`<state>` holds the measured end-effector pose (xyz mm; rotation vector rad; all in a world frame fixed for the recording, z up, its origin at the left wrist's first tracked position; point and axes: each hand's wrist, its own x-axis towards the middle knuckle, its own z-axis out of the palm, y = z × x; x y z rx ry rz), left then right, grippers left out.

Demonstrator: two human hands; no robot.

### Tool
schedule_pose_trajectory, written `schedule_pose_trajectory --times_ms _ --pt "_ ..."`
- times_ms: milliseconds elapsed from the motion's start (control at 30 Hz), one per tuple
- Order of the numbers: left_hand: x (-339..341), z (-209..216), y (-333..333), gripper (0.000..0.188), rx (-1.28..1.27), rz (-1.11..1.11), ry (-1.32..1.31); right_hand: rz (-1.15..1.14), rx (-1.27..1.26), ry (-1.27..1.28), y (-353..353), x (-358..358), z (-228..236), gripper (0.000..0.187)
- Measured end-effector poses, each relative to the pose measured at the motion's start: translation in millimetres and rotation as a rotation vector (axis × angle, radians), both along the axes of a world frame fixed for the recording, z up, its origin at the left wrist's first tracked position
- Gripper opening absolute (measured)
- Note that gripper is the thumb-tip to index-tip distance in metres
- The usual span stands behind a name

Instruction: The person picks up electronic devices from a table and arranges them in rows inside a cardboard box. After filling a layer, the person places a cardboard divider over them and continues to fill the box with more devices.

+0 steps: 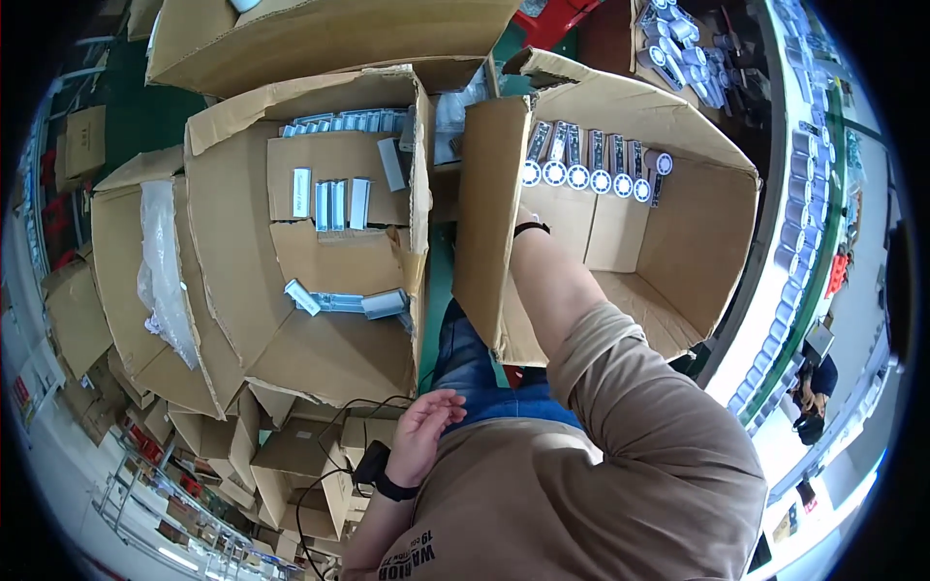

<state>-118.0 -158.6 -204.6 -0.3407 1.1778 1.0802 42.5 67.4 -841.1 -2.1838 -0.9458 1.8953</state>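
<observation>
My right arm reaches down into the cardboard box (697, 232) on the right. Only a sliver of my right hand (526, 214) shows past its black wristband; the box's left flap hides the fingers and anything in them. Beyond it, along the box's far side, stands a row of grey-white parts with round slotted ends (578, 177) and dark, narrow bodies. My left hand (432, 418) hovers at my waist, its fingers loosely bent and apart, with nothing seen in it. A black strap and a small dark device (372, 463) are on that wrist.
To the left, a large open carton (228, 232) contains pale blue-grey rectangular pieces (330, 205) on cardboard sheets. Clear plastic film (163, 261) hangs over another carton. More round-ended parts (796, 208) line a white bench at right. A cable (334, 426) loops near my left wrist.
</observation>
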Motion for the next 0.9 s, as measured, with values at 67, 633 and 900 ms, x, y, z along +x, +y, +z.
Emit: schedule_pose_trajectory --times_ms 67,633,900 --pt "3.1 -0.2 15.0 0.026 0.045 -0.050 -0.021 -0.066 0.073 0.041 -0.2 54.1 7.9 0.049" --pt "27.3 4.0 25.5 0.026 -0.017 -0.223 0.032 0.662 0.158 -0.218 -13.2 36.7 287.8 0.036" --pt "38.0 3.1 27.0 0.027 0.003 -0.299 0.025 0.676 0.398 -0.508 -27.4 26.9 296.4 0.032"
